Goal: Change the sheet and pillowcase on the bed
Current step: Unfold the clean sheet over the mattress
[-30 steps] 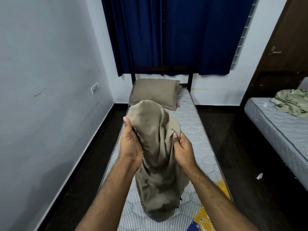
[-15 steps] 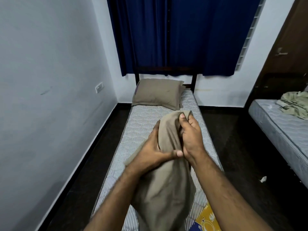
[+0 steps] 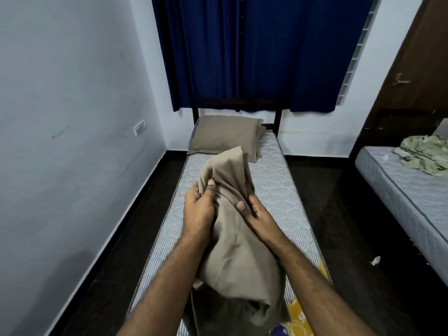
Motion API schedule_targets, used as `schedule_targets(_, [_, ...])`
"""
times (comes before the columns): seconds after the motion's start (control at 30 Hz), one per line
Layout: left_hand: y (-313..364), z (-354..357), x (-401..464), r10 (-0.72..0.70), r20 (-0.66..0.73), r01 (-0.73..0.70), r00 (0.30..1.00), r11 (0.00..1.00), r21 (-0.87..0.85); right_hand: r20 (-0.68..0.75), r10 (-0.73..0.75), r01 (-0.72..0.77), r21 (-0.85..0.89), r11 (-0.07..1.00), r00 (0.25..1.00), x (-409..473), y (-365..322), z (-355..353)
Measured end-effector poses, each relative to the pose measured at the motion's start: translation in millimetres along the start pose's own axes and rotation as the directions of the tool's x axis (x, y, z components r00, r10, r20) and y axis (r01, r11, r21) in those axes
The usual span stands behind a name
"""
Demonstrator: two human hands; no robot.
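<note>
A bunched taupe sheet [image 3: 232,251] hangs in front of me over the narrow bed. My left hand [image 3: 198,209] grips its left side, thumb on top of a fold. My right hand [image 3: 254,212] holds the right side, fingers curled into the cloth. The bare striped mattress [image 3: 278,190] stretches ahead. A pillow [image 3: 225,137] in a taupe case lies at the head of the bed, against the dark headboard.
A pale wall runs close along the left, with a dark floor strip between it and the bed. Blue curtains [image 3: 252,52] hang behind the headboard. A second mattress [image 3: 407,195] at the right carries crumpled green cloth [image 3: 426,154]. A yellow patterned item [image 3: 303,314] lies near the bed's foot.
My hands have shifted along the sheet: the left moved up and left to a fresh fold, the right dropped lower. The top of the bundle now peaks above both hands.
</note>
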State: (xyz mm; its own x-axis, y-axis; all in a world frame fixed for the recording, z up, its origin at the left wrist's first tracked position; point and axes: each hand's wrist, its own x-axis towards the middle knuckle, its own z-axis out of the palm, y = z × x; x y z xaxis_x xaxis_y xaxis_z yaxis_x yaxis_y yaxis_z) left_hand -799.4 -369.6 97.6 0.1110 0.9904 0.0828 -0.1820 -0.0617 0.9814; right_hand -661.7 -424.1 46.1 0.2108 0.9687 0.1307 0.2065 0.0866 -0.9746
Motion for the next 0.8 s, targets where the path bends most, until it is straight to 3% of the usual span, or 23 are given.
schedule_targets(0.17, [4,3,-6,-0.101,0.006,0.1,0.995,0.982,-0.161,0.136,0.198,-0.192,-0.058,0.98,0.971,-7,1,-16])
schedule_targets(0.27, [11,1,-8,-0.156,0.142,0.187,0.977,0.954,-0.235,-0.028,0.123,-0.124,-0.028,0.992,0.992,-5,-18,-20])
schedule_targets(0.33, [17,1,-8,-0.201,0.255,0.267,0.946,0.928,-0.259,-0.156,0.113,-0.102,0.08,0.992,0.981,-1,-35,-22])
schedule_targets(0.47, [13,4,-10,-0.065,0.323,0.071,0.944,0.997,-0.006,-0.267,0.207,-0.068,0.452,0.889,0.941,16,-69,-33])
schedule_targets(0.53, [9,8,-19,0.007,0.425,-0.007,0.905,1.0,-0.002,-0.183,0.279,-0.103,0.635,0.766,0.943,25,-79,-32])
schedule_targets(0.63, [3,13,-27,0.181,0.543,-0.258,0.82,0.964,0.069,-0.032,0.271,-0.125,0.833,0.539,0.962,29,-79,-30])
schedule_targets(0.67, [2,15,-25,0.207,0.546,-0.307,0.812,0.946,0.099,0.021,0.233,-0.141,0.846,0.513,0.972,27,-78,-29])
schedule_targets(0.73, [-4,12,-14,0.22,0.411,-0.294,0.885,0.947,0.126,0.115,0.123,-0.163,0.843,0.513,0.986,24,-74,-28])
schedule_targets(0.8, [-8,8,-3,0.255,0.204,-0.288,0.945,0.945,0.153,0.143,0.029,-0.13,0.766,0.629,0.989,22,-67,-23])
